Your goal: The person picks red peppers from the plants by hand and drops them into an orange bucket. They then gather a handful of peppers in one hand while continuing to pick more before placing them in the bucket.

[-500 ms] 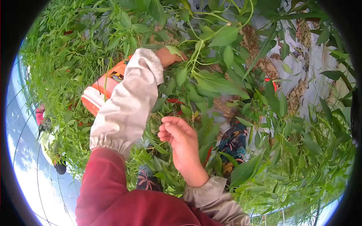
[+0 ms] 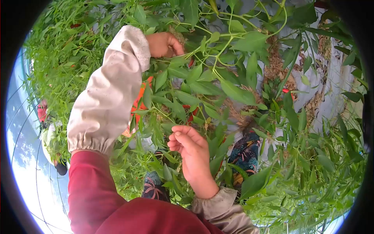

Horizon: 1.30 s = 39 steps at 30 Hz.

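I'd judge the red pepper light, firm and slick, best held near its top. My left hand and right hand curl loosely; contents I can't tell.

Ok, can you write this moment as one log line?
left hand: beside leaves, grip unclear | right hand: curled | red pepper: near left hand

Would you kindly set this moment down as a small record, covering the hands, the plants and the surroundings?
Left hand: reaching in among the leaves, fingers bent; grip unclear
Right hand: raised, fingers curled; nothing visible held
Plants: green and leafy
Red pod: partly covered by leaves, beyond the right hand
Orange object: partly hidden by leaves and the left sleeve
Background: another person, far left
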Motion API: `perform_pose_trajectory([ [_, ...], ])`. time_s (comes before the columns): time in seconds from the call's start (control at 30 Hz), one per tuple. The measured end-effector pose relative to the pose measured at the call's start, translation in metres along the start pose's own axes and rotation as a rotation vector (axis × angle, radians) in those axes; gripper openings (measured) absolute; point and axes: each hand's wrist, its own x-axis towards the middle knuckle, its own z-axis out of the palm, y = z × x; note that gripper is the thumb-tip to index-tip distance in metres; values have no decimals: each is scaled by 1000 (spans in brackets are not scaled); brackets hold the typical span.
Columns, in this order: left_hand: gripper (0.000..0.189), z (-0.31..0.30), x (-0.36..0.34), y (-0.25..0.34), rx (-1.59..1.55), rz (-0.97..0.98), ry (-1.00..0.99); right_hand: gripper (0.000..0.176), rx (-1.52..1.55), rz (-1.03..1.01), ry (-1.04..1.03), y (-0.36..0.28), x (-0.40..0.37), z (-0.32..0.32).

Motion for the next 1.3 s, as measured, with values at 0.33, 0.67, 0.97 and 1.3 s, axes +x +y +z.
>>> perform_pose_trajectory([
  [0.33, 22, 42, -41, 12, 258, 191, 58, 18, 24, -36, -5, -11, -3, 0],
  [0.67, 45, 44, -84, 49, -758, 332, -277, 24, 103, -279, 48, -24, 1, -9],
  [0.97, 63, 74, -87, 80, -1160, 1081, -269, 24, -130, -430, -120, -51, -8, -1],
  [1.3, 58, 59, -91, 50, -1440, 697, -495, 31, -123, -285, -290, -47, -24, 3],
])
